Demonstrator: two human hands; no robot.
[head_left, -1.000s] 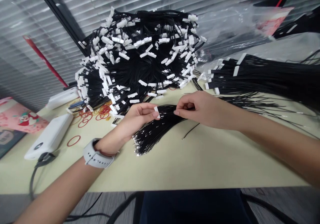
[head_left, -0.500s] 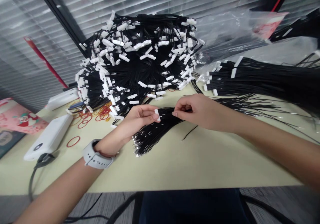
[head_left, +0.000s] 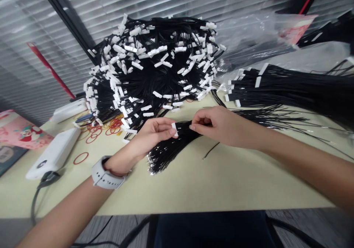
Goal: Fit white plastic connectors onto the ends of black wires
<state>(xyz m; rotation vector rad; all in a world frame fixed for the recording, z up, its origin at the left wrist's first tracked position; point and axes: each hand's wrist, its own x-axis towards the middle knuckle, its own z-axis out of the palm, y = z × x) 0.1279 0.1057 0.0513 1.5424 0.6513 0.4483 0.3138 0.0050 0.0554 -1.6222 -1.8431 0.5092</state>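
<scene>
Just in front of the heap of wires, the left hand has its grip pinched on a white connector over the wire bundle on the bench. The right hand has its grip closed, seemingly on a strand of that bundle, though its fingertips are hidden. Right of the heap, the contents of a clear bag are unreadable.

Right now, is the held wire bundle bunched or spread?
Bunched where the left hand and right hand pinch the bundle; bare tips fan out.
</scene>
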